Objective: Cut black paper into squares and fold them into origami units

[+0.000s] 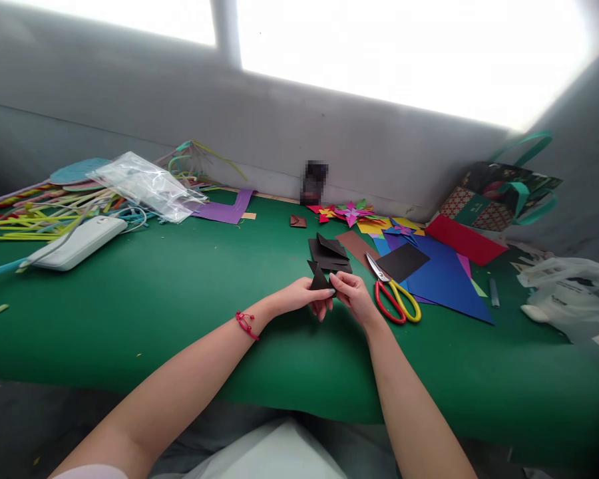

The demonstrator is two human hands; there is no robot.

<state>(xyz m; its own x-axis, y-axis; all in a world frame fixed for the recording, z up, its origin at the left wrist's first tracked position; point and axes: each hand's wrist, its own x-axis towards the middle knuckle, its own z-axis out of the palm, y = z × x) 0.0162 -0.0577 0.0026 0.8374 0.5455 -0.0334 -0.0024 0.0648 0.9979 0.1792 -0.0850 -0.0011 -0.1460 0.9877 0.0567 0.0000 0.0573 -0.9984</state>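
Note:
Between my two hands is a small folded piece of black paper (pixel 319 277), with a pointed corner standing up. My left hand (pixel 304 295) pinches it from the left, thumb on top and fingers beneath. On its right edge, the fingertips of my right hand (pixel 352 295) are closed. Just beyond lie more black folded papers (pixel 324 253), one with a raised flap. Scissors (pixel 392 293) with one red and one yellow handle rest right of my right hand, their blades partly over a flat black sheet (pixel 403 259) and a brown sheet (pixel 358 249).
Blue paper (pixel 444 286), a red envelope-like sheet (pixel 464 239) and colourful folded paper flowers (pixel 350 213) lie at the back right. Plastic bags (pixel 574 299) sit far right. Left are coloured strips (pixel 80 199), a white power strip (pixel 82 243) and purple paper (pixel 224 209).

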